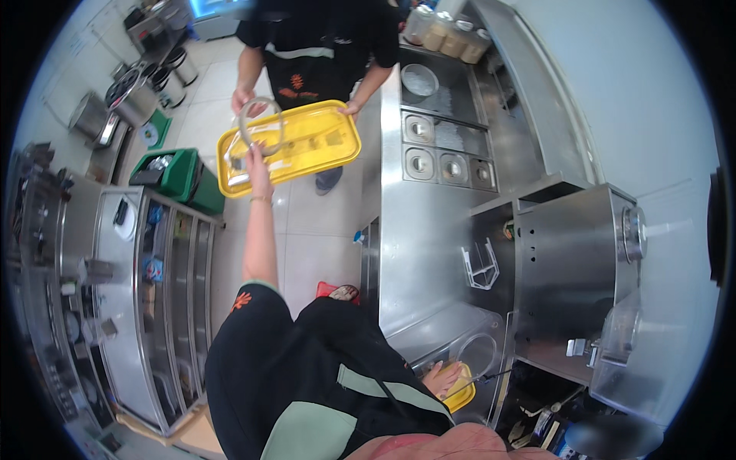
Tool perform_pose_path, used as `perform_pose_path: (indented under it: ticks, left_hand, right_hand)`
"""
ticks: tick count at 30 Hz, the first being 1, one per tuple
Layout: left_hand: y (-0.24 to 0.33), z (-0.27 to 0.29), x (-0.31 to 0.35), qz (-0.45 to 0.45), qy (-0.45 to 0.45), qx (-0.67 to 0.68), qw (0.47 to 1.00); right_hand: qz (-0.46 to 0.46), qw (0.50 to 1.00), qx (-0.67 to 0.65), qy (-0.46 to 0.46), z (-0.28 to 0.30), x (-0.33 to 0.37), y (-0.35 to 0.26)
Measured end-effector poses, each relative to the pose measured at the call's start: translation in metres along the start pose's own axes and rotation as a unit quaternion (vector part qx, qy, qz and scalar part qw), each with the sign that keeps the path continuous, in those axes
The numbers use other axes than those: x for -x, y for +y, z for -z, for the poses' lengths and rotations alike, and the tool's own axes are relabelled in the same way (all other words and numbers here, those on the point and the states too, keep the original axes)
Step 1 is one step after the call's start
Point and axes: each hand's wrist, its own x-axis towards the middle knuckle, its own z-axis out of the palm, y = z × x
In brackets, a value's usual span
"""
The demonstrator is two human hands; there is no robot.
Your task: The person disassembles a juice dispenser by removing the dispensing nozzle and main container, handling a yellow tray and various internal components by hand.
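Observation:
My left hand is stretched out far ahead, its fingers closed at the lower edge of a grey ring whose exact kind I cannot make out. Under the ring is a long yellow tray with rounded corners and some flat pale pieces in it. A co-worker facing me holds the tray's right end with one hand; their other hand is by the ring's top. Low on the right, my right hand lies with fingers extended against a second yellow tray, beside a clear round-topped container.
A steel counter runs along my right, with lidded steel inserts and a bowl of ice farther off. A white wire rack stands near a steel machine. To the left are a shelf unit and green bin.

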Motion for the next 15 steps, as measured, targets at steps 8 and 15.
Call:
perform_pose_path:
  ticks: [8, 15]
  left_hand:
    - [-0.047, 0.132, -0.027, 0.100, 0.030, -0.223, 0.969]
    - [-0.112, 0.105, 0.100, 0.388, -0.130, 0.056, 0.910]
  right_hand:
    - [0.122, 0.989, -0.005, 0.079, 0.046, -0.007, -0.061]
    - [0.122, 0.760, -0.465, -0.438, -0.019, -0.040, -0.222]
